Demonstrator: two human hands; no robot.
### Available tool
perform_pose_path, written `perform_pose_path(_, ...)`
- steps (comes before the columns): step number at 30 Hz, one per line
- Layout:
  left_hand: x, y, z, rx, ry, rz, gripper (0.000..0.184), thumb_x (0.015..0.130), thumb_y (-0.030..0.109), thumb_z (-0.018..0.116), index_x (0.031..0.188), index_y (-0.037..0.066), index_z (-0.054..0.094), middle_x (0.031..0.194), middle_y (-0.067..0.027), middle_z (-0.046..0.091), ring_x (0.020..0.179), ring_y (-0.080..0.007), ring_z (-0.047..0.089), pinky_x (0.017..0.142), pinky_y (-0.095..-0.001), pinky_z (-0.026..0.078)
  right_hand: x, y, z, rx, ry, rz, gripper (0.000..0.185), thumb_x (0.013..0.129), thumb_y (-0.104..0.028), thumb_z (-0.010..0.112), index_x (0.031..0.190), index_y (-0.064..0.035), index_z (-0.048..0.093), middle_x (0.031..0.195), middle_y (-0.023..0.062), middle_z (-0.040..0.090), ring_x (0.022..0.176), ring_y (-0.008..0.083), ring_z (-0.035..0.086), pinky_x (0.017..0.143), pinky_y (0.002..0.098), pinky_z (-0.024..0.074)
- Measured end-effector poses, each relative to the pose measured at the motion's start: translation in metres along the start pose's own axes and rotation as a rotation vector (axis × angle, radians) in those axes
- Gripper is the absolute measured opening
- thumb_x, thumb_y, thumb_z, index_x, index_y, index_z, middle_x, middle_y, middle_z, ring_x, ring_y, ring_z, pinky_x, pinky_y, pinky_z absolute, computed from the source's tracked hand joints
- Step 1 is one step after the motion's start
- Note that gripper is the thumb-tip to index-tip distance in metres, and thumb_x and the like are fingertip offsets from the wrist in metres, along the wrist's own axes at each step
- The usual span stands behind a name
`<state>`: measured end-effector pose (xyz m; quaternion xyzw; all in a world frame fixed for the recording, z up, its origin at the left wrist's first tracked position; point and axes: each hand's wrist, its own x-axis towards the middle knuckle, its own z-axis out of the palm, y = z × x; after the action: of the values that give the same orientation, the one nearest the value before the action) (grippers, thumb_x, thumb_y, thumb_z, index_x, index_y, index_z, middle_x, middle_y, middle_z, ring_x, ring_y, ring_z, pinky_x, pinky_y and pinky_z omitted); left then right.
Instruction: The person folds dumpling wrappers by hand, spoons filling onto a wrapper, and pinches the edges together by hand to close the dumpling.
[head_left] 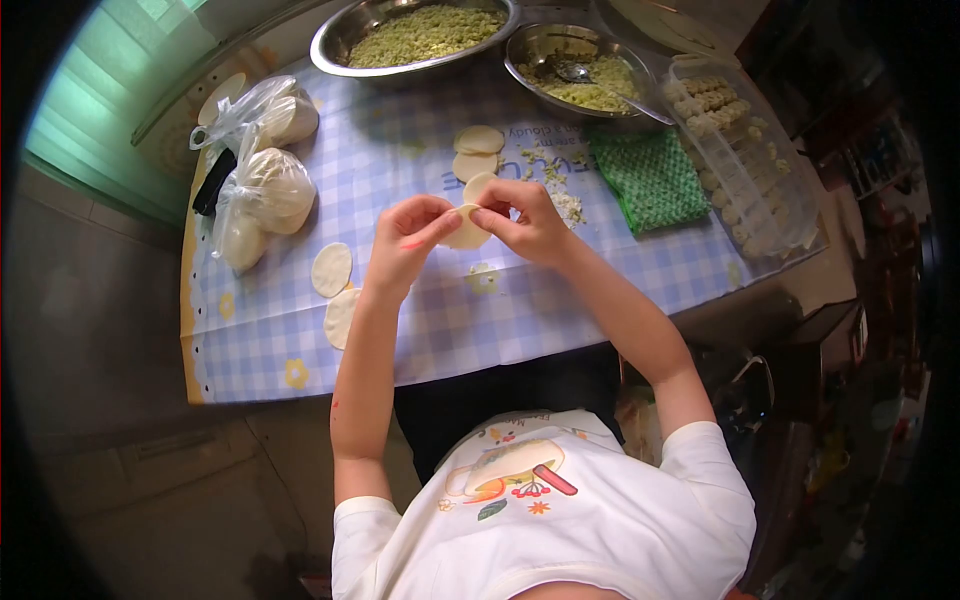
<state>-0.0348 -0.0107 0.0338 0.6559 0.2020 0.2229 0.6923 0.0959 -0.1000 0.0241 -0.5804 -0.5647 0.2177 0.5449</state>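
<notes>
Dough round [465, 236] near the centre of the frame is held up in our fingers over the bench [560, 310], our left hand [415, 235] pinching its left side and our right hand [518, 220] pinching its upper right edge, thumbs close together. Our left forearm rises almost straight from the lower left, while our right one slants up and leftward from the lower right, elbow bent, both wrists turned inward. Just above our fingers we see pale discs [473, 166], with a green cloth [655, 180] off to the right.
</notes>
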Motion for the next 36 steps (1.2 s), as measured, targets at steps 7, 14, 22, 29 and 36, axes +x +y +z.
perform_pose_path(7, 0.002, -0.004, -0.001, -0.127, 0.085, 0.065, 0.014, 0.068, 0.012, 0.055, 0.073, -0.001, 0.052, 0.067, -0.0023, 0.052, 0.065, -0.0083, 0.047, 0.056, -0.0190, 0.036, 0.003, 0.007, 0.005, 0.184, 0.090, -0.022, 0.009, 0.067, -0.010, 0.053, 0.069, -0.0014, 0.052, 0.059, 0.0054, 0.051, 0.052, 0.0092, 0.046, 0.048, 0.0210, 0.0365)
perform_pose_path(14, 0.003, -0.003, 0.009, -0.047, 0.056, -0.019, 0.015, 0.068, 0.012, 0.055, 0.076, -0.001, 0.053, 0.070, -0.0037, 0.053, 0.066, -0.0094, 0.048, 0.061, -0.0204, 0.037, 0.001, 0.001, -0.003, -0.058, 0.044, -0.127, 0.009, 0.067, -0.010, 0.053, 0.069, -0.0011, 0.052, 0.059, 0.0059, 0.051, 0.051, 0.0100, 0.047, 0.046, 0.0211, 0.0368)
perform_pose_path(22, 0.002, -0.007, 0.003, -0.155, 0.062, 0.050, 0.014, 0.067, 0.010, 0.056, 0.075, -0.002, 0.053, 0.067, -0.0040, 0.053, 0.062, -0.0082, 0.049, 0.057, -0.0193, 0.038, 0.003, 0.008, 0.006, 0.187, 0.057, -0.006, 0.013, 0.068, -0.014, 0.052, 0.066, -0.0008, 0.051, 0.057, 0.0061, 0.049, 0.049, 0.0102, 0.046, 0.044, 0.0205, 0.0358)
perform_pose_path(29, 0.002, -0.001, 0.011, -0.060, 0.054, 0.011, 0.014, 0.069, 0.013, 0.054, 0.076, 0.000, 0.053, 0.069, -0.0017, 0.052, 0.064, -0.0073, 0.046, 0.058, -0.0184, 0.035, 0.001, 0.003, 0.000, -0.023, 0.076, -0.123, 0.015, 0.069, -0.014, 0.052, 0.062, -0.0010, 0.050, 0.056, 0.0060, 0.046, 0.047, 0.0114, 0.042, 0.042, 0.0227, 0.0333)
perform_pose_path(36, 0.002, -0.005, 0.003, -0.039, 0.085, 0.077, 0.012, 0.071, 0.012, 0.052, 0.074, 0.001, 0.051, 0.067, 0.0006, 0.049, 0.062, -0.0058, 0.043, 0.055, -0.0176, 0.033, 0.002, 0.007, 0.007, 0.081, -0.027, -0.068, 0.011, 0.071, -0.012, 0.050, 0.067, -0.0015, 0.047, 0.059, 0.0024, 0.044, 0.052, 0.0078, 0.041, 0.047, 0.0199, 0.0321)
